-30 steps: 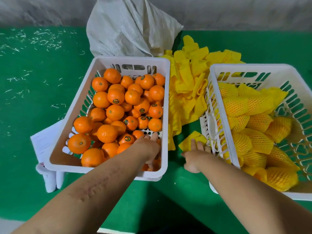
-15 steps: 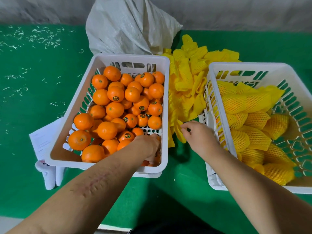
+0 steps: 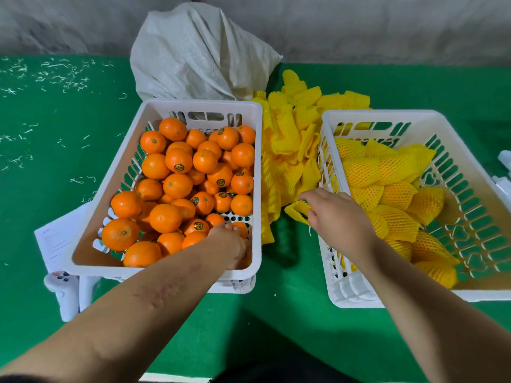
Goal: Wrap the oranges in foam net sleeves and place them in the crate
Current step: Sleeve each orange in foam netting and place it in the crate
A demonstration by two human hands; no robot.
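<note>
Two white crates are set on a green surface: the left crate (image 3: pixel 257 161) holds bare oranges (image 3: pixel 178 160), the right crate (image 3: pixel 326 266) wrapped ones. A foam net sleeve (image 3: pixel 297 210) is pinched by the right hand (image 3: pixel 336 217) beside the loose sleeve pile (image 3: pixel 290 139). The left hand (image 3: pixel 229 241) is curled onto an orange (image 3: pixel 240 229) in the near corner; its fingertips are hidden, so the grip cannot be told.

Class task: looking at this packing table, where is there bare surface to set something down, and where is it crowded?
Free: the green table left of the orange crate, with only scattered white shreds, and the near strip between the forearms. Crowded: the gap between that crate and the wrapped-fruit crate, filled by foam sleeves and the right hand.
</note>
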